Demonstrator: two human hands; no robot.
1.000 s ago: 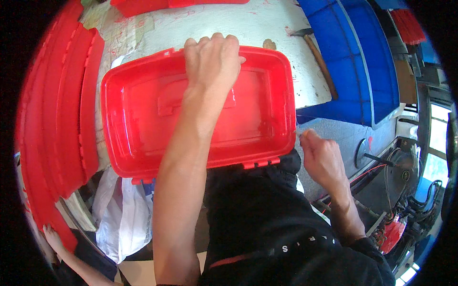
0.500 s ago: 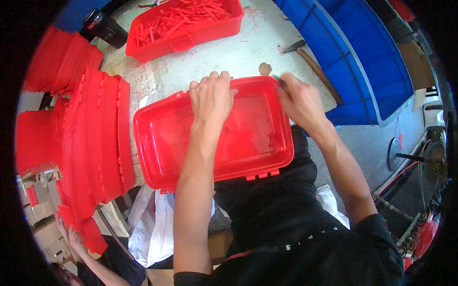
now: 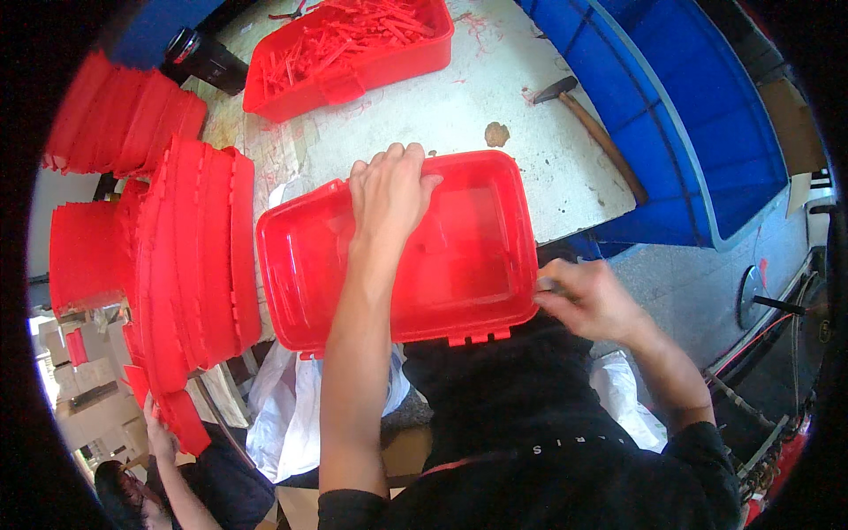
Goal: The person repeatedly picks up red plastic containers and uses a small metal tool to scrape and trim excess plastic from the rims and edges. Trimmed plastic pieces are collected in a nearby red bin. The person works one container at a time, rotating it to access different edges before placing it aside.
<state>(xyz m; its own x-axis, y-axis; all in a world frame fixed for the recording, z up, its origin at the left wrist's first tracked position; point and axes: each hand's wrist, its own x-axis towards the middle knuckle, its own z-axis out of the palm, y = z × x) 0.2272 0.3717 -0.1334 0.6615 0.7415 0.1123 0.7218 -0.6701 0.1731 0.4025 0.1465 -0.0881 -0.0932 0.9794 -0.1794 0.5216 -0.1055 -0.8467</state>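
Masking the middle of the red hinged box shell [image 3: 473,230] with the left forearm, and hiding most of a small tan object [image 3: 548,283] inside the right hand [image 3: 585,296]; showing only a sliver by the thumb, so leaving its kind impossible to tell. Losing parts of the strip-filled red bin [image 3: 389,74], beyond the left hand [image 3: 389,196], and of the blue crate [image 3: 645,124], beyond the right hand, past the upper edge.

Working lower along the shell's right side than half a second ago, having left the far corner with the right hand; keeping the left on the far rim as before.

Gripping that rim with the left hand, draping bunched fingers over it and angling the thumb rightward. Pinching the tan object narrowly at the right rim with the right hand, bringing that forearm in from the lower right. Holding the shell below the left hand, just left of the right.
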